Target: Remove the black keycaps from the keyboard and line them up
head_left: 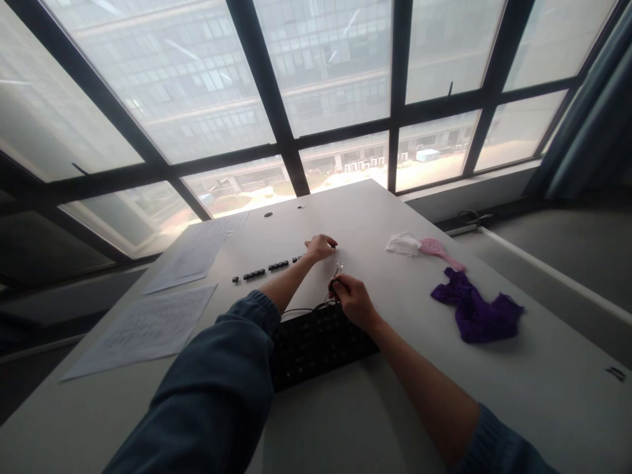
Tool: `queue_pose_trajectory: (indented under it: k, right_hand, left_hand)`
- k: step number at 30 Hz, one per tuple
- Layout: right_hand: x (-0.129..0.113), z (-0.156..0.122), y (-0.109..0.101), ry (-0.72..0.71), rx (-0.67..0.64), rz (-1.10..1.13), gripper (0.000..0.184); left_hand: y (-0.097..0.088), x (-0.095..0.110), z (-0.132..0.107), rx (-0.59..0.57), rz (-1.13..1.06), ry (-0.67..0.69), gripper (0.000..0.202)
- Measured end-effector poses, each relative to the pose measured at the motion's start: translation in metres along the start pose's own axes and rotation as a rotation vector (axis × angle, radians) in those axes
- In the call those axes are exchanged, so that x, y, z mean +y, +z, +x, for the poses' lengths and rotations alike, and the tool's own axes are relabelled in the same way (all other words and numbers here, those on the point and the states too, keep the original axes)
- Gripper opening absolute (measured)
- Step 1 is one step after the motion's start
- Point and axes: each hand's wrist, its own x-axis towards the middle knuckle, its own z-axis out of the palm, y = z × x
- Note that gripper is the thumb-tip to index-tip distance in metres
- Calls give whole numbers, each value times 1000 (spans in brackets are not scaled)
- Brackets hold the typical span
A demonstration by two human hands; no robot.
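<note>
Fingers [340,284] of the right hand [356,301] are closed on a small wire tool [339,270], whose two thin prongs point away from the person. Just beyond them, the left hand [320,246] has its fingers bent down near the surface [365,210], close to something small and dark; whether they grip it, I cannot tell. Directly below the right fingers lies the black keyboard [316,345]. To the left of the left fingers, loose black keycaps [254,274] stand in a row with small gaps, so I judge this part as done. Many keys seem to remain on the keyboard; which places are bare is too dark to see. A thin cable [299,309] runs between the right fingers and the keyboard and may disturb a little, while the left forearm probably hides part of the row. Farther out, paper sheets [143,332] lie left; white crumpled material [403,244], a pink brush-like object [434,249] and purple cloth [476,309] lie right, not in the way.
</note>
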Motion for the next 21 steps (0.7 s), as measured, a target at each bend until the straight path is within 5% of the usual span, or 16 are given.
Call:
queue_pose_trajectory:
  k: [13,17,21]
  right_hand:
    - [4,0,0,9,-8,21,20]
    - [5,1,0,5,1,19,22]
    - [8,1,1,-7,21,-24,24]
  left_hand:
    - [-11,-3,-4,-14,-6,28,45]
    - [-43,-5,-20,66,-17,53,45]
    - [-93,-26,-70,212,-78,140,36]
